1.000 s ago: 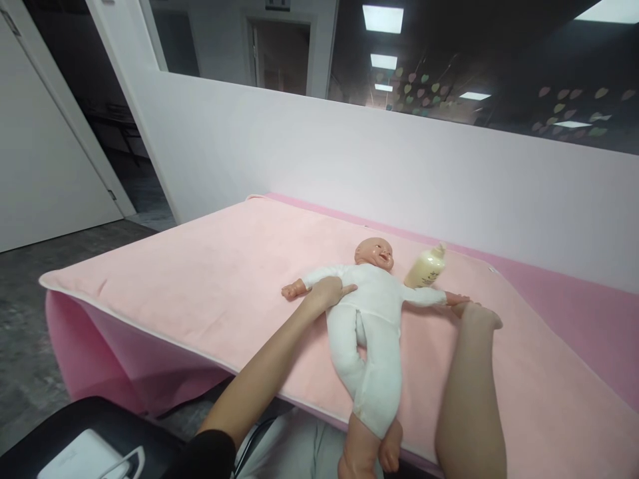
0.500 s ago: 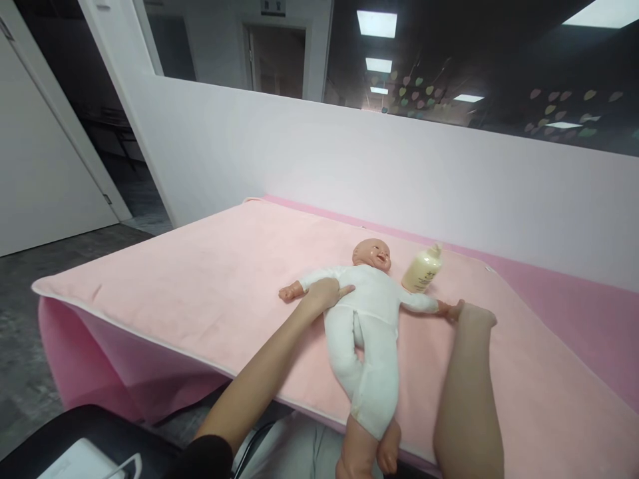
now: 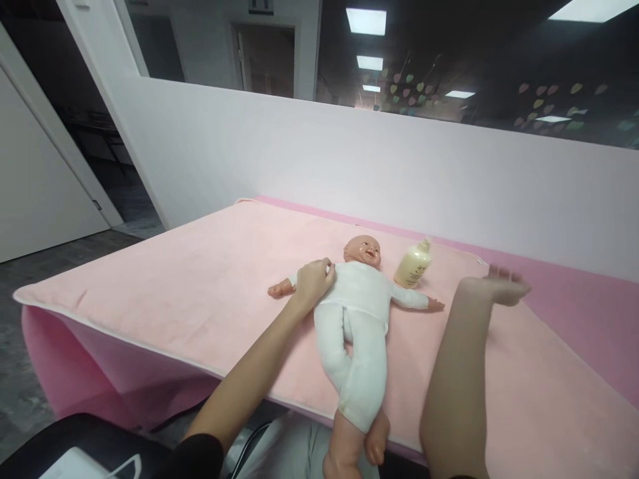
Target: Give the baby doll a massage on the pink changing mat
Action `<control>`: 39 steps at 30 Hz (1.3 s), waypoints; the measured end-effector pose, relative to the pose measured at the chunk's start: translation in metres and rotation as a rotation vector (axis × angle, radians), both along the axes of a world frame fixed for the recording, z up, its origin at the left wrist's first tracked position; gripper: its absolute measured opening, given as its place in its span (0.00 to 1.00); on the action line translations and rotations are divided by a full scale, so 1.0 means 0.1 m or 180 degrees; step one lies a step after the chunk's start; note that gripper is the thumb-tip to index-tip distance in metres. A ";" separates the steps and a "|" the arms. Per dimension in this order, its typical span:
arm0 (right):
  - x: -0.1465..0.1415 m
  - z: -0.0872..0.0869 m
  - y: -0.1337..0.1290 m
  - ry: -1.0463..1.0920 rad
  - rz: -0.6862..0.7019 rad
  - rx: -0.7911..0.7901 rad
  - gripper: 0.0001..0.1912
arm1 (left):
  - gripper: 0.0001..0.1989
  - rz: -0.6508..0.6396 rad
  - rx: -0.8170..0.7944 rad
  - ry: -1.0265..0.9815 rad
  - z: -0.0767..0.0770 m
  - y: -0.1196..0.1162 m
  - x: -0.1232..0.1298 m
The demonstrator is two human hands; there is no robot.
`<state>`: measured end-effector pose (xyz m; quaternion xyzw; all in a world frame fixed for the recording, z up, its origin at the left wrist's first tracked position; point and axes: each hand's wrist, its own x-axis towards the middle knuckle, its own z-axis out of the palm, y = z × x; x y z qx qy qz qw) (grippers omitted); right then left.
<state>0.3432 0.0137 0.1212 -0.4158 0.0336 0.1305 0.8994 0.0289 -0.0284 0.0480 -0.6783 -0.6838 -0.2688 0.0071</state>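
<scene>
A baby doll (image 3: 357,293) in a white cloth suit lies on its back, arms spread, its head toward the wall and its bare feet hanging past the near edge. My left hand (image 3: 315,281) is closed round the doll's upper arm near the shoulder, with the fingertips partly hidden. To the right of the doll's outstretched hand (image 3: 435,304), my right hand (image 3: 496,287) is held above the mat, palm turned up and fingers extended, holding nothing. A pale yellow bottle (image 3: 413,266) stands beside the doll's head and arm.
A light pink mat (image 3: 200,266) covers the table, with a darker pink cloth (image 3: 564,319) beneath it. Behind rises a white partition (image 3: 349,159) with dark glass above. A black chair or bag (image 3: 94,432) with a white device (image 3: 80,464) is at lower left.
My right hand has let go of the doll's hand and moved right, turning palm up. My left hand has shifted slightly up toward the shoulder, its fingers curling in. The view has shifted slightly.
</scene>
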 end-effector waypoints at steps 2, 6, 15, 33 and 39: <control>-0.26 0.19 -0.05 -0.0350 0.0021 0.0875 0.09 | 0.15 -0.0267 0.0441 -0.0050 -0.07 0.00 0.10; -0.98 0.27 -0.03 -0.1230 0.0396 0.0709 0.07 | 0.14 -0.1003 0.0919 -0.0036 -0.16 0.09 0.26; -1.93 -0.78 0.44 -0.3754 0.1672 -0.0994 0.08 | 0.24 -0.0792 0.1206 -0.1197 -0.17 0.96 0.57; -1.38 -1.01 0.99 -0.2138 0.3092 -0.0651 0.24 | 0.24 -0.0902 0.0585 -0.1586 -0.21 1.14 0.55; -1.45 -0.99 0.94 -0.2765 0.3062 -0.0564 0.24 | 0.22 -0.0454 0.0335 -0.2001 -0.09 1.23 0.61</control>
